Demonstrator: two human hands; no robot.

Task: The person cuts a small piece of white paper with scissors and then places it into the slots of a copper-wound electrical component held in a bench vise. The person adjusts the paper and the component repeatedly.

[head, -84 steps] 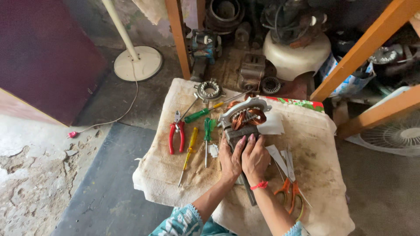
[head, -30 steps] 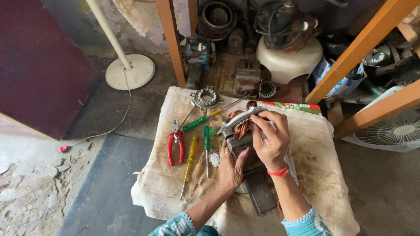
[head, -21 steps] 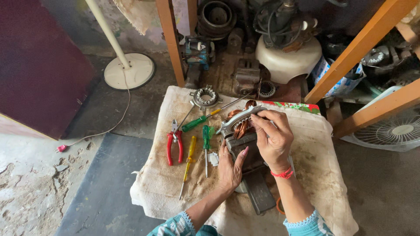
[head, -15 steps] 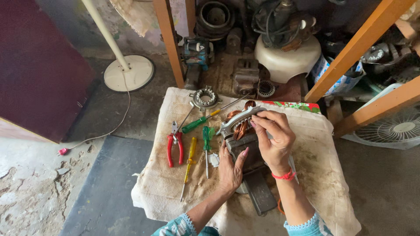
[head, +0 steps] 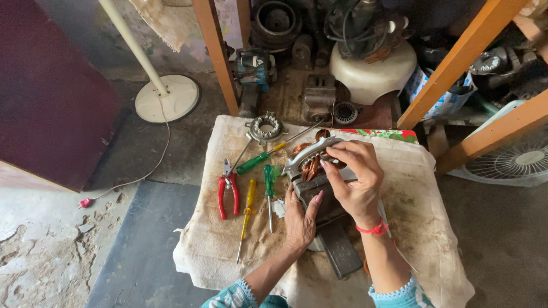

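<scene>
The right hand (head: 355, 181) rests on top of a small electric motor (head: 313, 171), with its fingers curled over the grey metal frame and the copper wire coils. The left hand (head: 299, 219) lies against the left side of the motor, fingers spread a little and pressed on its dark body. Both hands hold the motor between them. A red band sits on the right wrist. The motor stands in the middle of the worktop (head: 399, 228), which is covered by a dirty cream cloth.

Just left of the hands lie some tools in a row: a green screwdriver (head: 268, 188), a yellow screwdriver (head: 248, 214) and red pliers (head: 228, 191). A longer green screwdriver (head: 262, 159) lies slanted above them. A round metal ring with teeth (head: 266, 126) sits near the far edge of the cloth.

Past the worktop, a white fan base (head: 372, 71) and other dusty motor parts sit on the floor. A white round stand with a pole (head: 166, 98) is off to the left. A white fan grille (head: 511, 157) shows on the right, behind orange wooden bars.
</scene>
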